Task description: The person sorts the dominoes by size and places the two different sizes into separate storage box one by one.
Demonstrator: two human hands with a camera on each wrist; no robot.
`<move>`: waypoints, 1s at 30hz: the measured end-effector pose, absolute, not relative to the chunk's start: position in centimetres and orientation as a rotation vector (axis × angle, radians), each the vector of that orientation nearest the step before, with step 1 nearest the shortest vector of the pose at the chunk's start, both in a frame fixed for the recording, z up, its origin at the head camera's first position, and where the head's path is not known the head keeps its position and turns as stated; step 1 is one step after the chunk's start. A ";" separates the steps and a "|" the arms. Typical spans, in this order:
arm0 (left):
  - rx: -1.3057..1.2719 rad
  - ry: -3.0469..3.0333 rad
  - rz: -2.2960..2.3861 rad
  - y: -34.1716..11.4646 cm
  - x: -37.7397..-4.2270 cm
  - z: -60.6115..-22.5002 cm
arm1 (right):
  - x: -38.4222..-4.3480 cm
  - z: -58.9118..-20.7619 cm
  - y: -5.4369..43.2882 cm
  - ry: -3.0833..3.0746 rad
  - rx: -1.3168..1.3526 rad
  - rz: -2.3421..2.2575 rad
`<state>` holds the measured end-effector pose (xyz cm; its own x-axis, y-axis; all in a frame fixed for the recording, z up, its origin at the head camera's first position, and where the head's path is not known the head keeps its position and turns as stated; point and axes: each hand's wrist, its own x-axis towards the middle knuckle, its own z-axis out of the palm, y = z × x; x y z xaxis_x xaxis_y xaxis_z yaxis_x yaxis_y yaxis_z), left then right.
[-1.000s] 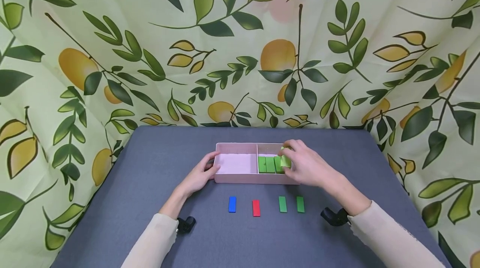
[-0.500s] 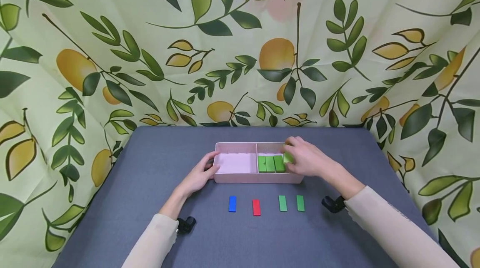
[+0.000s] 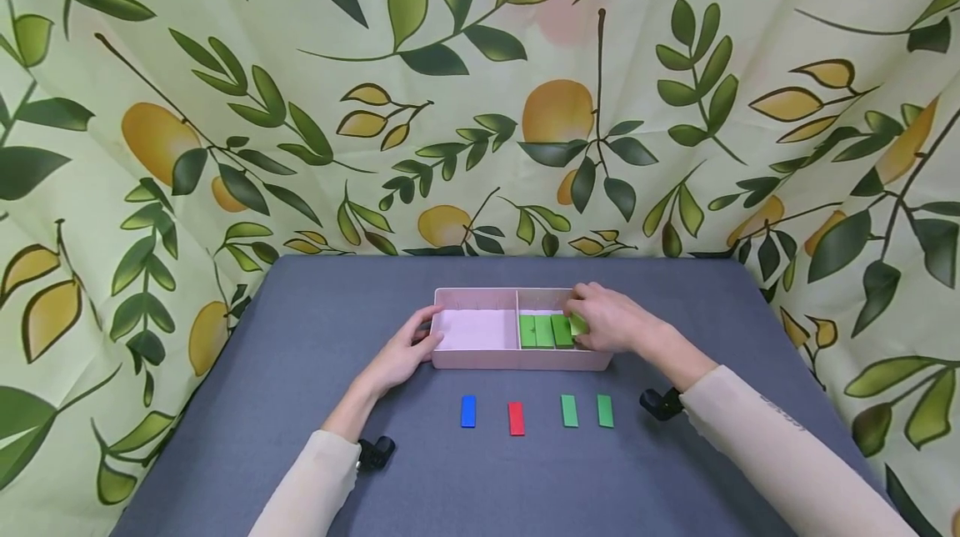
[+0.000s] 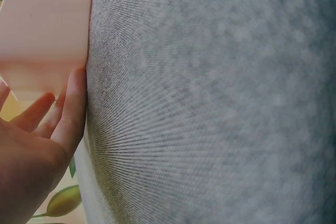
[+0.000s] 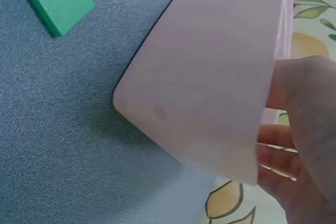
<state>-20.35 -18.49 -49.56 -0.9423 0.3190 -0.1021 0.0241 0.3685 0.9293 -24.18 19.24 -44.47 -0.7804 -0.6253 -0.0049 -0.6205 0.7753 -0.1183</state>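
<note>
A pink two-compartment box (image 3: 480, 360) lies across the middle of the table. My left hand (image 3: 400, 356) rests against its left end, with extended fingers touching the wall in the left wrist view. Inside the right compartment, my right hand (image 3: 611, 318) pinches a light green block (image 3: 577, 325) by the right wall; the fingers cover part of it. To the left of that block, several more green blocks (image 3: 543, 332) stand side by side in a row. The right wrist view shows my right fingers reaching over the rim, their tips hidden by the box wall.
In front of the box, a blue block (image 3: 468, 411), a red block (image 3: 516, 419) and two darker green blocks, one left (image 3: 569, 411) and one right (image 3: 605, 411), lie spaced apart on the grey tablecloth (image 3: 480, 487). A leaf-patterned curtain (image 3: 480, 187) hangs behind.
My right hand has shifted a little right with the light green block and lowered it into the compartment's right end. The left hand stays against the box.
</note>
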 end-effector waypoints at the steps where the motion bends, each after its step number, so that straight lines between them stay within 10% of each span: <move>1: 0.305 2.363 1.604 -18.5 -20.4 -49.6 | -24.2 -44.5 19.3 2.914 -1.028 -0.161; 30: 0.303 2.392 1.588 -18.4 -20.3 -49.7 | -23.7 -44.0 19.3 2.971 -0.999 -0.338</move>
